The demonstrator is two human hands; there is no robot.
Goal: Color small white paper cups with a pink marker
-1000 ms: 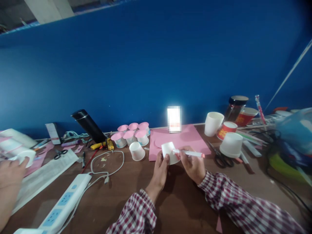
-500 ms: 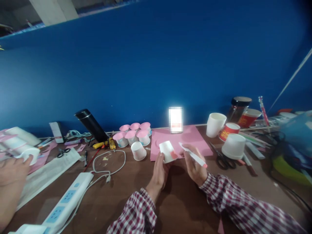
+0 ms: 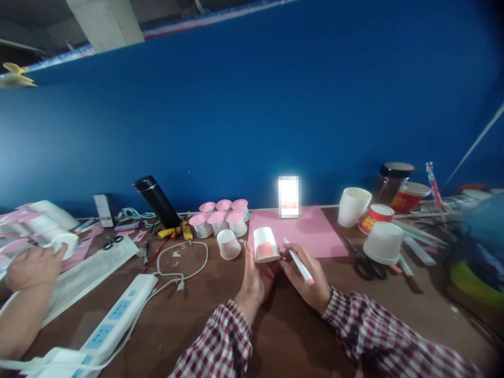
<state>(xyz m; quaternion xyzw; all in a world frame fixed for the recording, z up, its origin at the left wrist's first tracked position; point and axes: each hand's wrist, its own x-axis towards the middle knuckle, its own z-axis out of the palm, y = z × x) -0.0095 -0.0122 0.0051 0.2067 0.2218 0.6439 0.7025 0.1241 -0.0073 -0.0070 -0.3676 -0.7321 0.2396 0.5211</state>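
My left hand grips a small white paper cup, held upside down, with a pink-red patch coloured on its side. My right hand holds a white marker with a pink end, its tip close to the cup's right side. Both hands sit over the brown table, just in front of a pink paper sheet. Another plain white cup stands upside down to the left of my hands.
Several pink-topped cups cluster behind. A black flask, cable and power strip lie left. Scissors, white cups, a red cup and a jar stand right. Another person's hand holds a cup far left.
The marker has drawn back from the cup and tilted downward. The cup has turned, showing its pink-red patch toward me. The camera has tipped up a little.
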